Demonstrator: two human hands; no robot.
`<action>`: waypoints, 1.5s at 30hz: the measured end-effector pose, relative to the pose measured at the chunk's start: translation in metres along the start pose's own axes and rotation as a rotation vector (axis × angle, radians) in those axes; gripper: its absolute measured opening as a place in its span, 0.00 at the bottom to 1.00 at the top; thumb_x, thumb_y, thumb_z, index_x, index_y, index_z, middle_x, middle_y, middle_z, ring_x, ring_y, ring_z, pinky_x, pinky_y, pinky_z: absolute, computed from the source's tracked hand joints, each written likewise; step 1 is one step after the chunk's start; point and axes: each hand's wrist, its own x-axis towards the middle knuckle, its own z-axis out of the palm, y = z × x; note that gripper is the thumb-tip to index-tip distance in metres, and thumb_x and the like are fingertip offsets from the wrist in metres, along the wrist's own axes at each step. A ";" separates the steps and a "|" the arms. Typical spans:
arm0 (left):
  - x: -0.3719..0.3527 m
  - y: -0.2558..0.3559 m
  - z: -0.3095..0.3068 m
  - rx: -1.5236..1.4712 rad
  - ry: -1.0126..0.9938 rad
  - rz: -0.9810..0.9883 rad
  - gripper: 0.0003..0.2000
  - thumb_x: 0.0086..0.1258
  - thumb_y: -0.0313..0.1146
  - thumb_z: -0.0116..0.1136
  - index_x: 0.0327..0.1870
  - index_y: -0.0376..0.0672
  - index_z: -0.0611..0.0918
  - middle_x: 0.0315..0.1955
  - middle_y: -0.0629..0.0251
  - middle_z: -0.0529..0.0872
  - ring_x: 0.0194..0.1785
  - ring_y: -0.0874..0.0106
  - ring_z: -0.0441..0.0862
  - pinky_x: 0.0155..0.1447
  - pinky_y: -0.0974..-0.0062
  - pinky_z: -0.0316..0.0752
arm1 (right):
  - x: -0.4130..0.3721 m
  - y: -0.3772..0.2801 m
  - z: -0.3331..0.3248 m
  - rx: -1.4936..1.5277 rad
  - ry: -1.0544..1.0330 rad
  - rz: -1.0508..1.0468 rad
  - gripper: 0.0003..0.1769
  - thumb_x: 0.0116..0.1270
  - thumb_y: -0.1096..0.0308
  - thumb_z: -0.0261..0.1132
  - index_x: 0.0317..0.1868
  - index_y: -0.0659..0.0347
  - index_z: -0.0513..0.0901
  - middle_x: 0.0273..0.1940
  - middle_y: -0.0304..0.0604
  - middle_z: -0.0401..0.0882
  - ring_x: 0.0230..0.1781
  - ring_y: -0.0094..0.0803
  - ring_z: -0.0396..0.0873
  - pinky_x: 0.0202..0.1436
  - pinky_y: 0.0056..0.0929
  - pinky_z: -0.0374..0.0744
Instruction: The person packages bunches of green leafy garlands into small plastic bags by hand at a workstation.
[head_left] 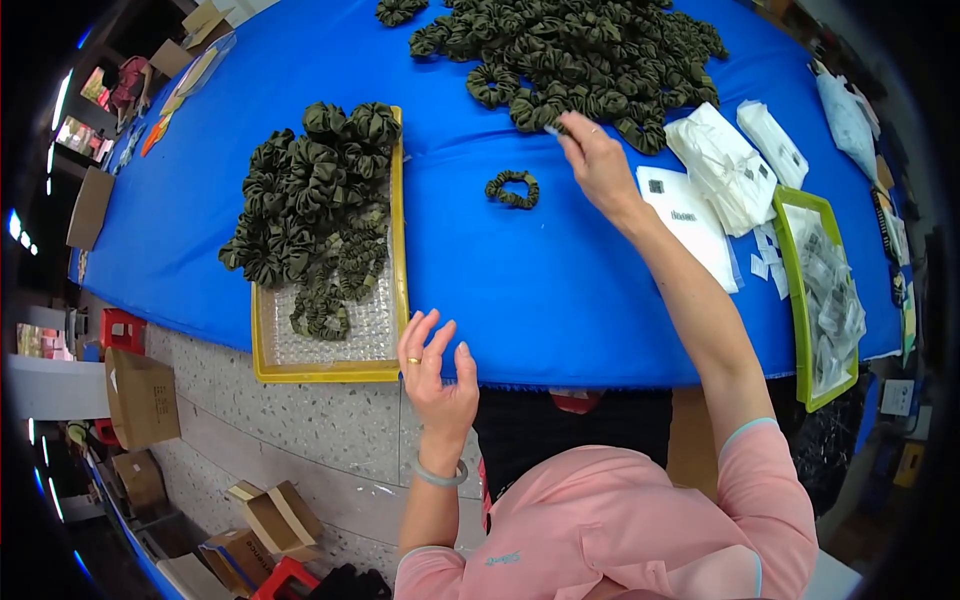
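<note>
The right hand [600,165] reaches across the blue table [520,290] to the near edge of the big pile of dark green scrunchies [570,55] at the far edge. Its thumb and forefinger are closed in a narrow pinch on a small pale piece [551,130]; what that piece is cannot be told. The left hand [432,375] hovers over the table's near edge, just beside the near right corner of the yellow tray [400,230]. Its fingers are spread wide and it holds nothing.

1 single scrunchie [512,188] lies alone on the cloth between the pile and the tray, apart from both. The tray carries a heap of tray scrunchies [310,200] toward its far end. White packets [720,165] and a green tray [790,300] sit along the right edge.

Judging by the tangle, a light fingertip pinch on 1 item works best. Lifting it straight up would keep its neighbours from dragging along, and the free left hand is well placed to receive.
</note>
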 end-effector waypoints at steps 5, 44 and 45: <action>0.006 0.005 -0.015 -0.056 0.050 0.012 0.15 0.63 0.20 0.61 0.52 0.40 0.83 0.58 0.58 0.82 0.65 0.54 0.77 0.69 0.57 0.73 | 0.044 -0.009 0.020 -0.063 0.166 -0.289 0.18 0.71 0.76 0.63 0.60 0.66 0.81 0.62 0.48 0.82 0.63 0.41 0.80 0.61 0.31 0.80; 0.132 -0.067 -0.076 0.586 0.085 -0.092 0.12 0.52 0.26 0.68 0.38 0.39 0.80 0.50 0.53 0.84 0.47 0.55 0.81 0.53 0.63 0.79 | -0.141 -0.054 -0.137 0.091 0.086 0.312 0.22 0.74 0.76 0.58 0.67 0.66 0.78 0.62 0.48 0.83 0.53 0.33 0.82 0.56 0.22 0.77; 0.118 -0.039 -0.060 0.458 0.056 0.002 0.13 0.50 0.24 0.68 0.37 0.40 0.79 0.50 0.54 0.84 0.47 0.56 0.81 0.52 0.64 0.79 | -0.148 -0.052 -0.143 0.076 0.093 0.328 0.22 0.74 0.76 0.57 0.67 0.66 0.78 0.62 0.48 0.82 0.57 0.35 0.82 0.59 0.24 0.77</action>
